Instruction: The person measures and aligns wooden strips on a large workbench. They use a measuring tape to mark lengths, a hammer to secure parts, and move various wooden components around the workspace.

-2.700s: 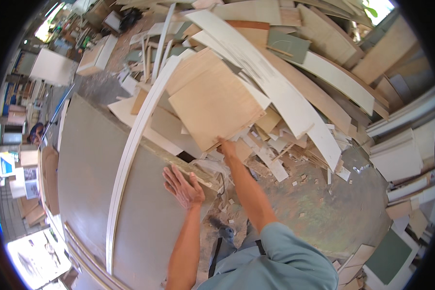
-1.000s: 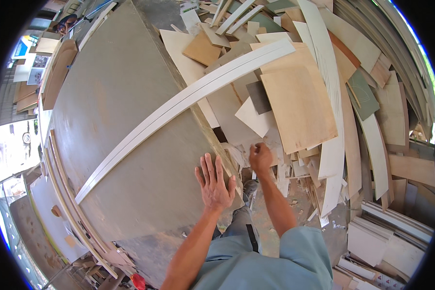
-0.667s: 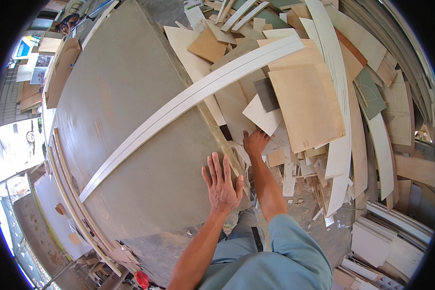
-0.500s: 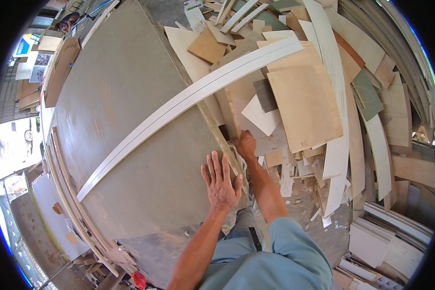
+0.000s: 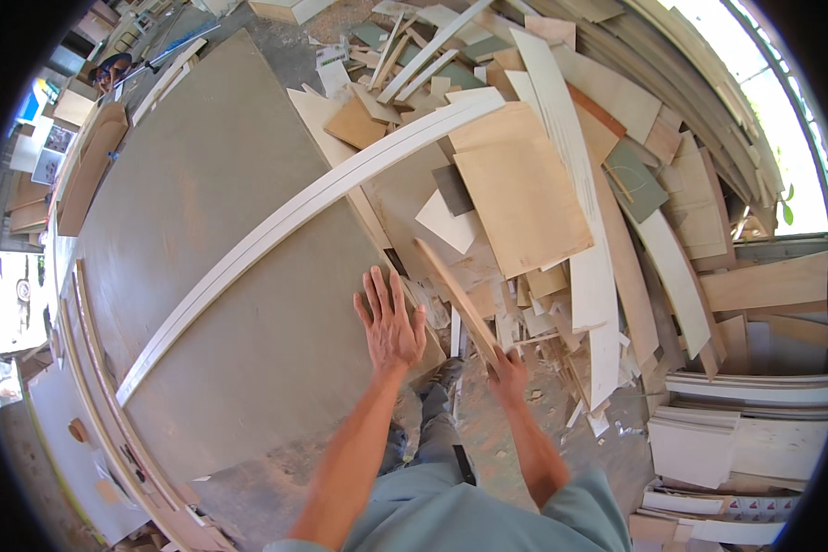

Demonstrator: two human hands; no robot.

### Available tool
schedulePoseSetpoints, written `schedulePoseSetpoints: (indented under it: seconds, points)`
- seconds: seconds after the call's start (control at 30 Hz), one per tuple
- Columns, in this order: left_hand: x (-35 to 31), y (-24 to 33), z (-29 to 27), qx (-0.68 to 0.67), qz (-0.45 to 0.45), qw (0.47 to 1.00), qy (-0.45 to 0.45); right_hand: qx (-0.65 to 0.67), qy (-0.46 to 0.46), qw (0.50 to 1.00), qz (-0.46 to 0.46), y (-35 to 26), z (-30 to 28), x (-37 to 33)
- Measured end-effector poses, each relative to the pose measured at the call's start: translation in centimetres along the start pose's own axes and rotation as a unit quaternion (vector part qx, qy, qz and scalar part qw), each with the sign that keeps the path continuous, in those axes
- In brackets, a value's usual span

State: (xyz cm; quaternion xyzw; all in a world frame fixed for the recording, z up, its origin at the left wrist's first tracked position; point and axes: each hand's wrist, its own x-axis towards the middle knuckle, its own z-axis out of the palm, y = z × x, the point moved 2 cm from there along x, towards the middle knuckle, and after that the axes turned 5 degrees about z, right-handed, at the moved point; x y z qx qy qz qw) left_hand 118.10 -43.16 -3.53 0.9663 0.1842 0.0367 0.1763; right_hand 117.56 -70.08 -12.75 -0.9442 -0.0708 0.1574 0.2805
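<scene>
My left hand (image 5: 393,333) lies flat, fingers spread, near the right edge of a large grey work surface (image 5: 202,184). To its right, my right hand (image 5: 509,375) is closed around the near end of a wooden strip (image 5: 457,296). The strip slants away from me, its far end beside the surface's right edge. Across the grey surface runs a long white board (image 5: 340,180) with a line along its length. It reaches past the right edge toward the offcuts, and neither hand touches it.
Offcuts are heaped to the right, among them a tan panel (image 5: 524,193), a white square piece (image 5: 446,221) and a long white plank (image 5: 561,166). Stacked boards (image 5: 695,446) stand at lower right. Long rails (image 5: 110,396) run along the left. Another person (image 5: 112,70) is at far upper left.
My right hand has come back toward me from beside the surface's edge, and the wooden strip now shows in it. My left hand still rests on the grey surface. The view has shifted.
</scene>
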Motion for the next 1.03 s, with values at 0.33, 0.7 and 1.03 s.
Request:
schedulePoseSetpoints:
  seconds: [0.33, 0.7, 1.03]
  points:
    - [-9.9, -7.9, -1.1, -0.475, -0.014, 0.88, 0.016, 0.328, 0.08, 0.939, 0.069, 0.1, -8.8, -23.2]
    - [-49.5, -26.6, -14.0, -0.643, -0.171, 0.734, 0.141, 0.496, -0.192, 0.846, 0.018, -23.9, 18.7, -33.1]
    - [-66.3, -46.3, -22.1, -0.557, -0.312, 0.662, 0.393, 0.344, -0.436, 0.829, -0.056, -46.3, 37.3, -47.8]
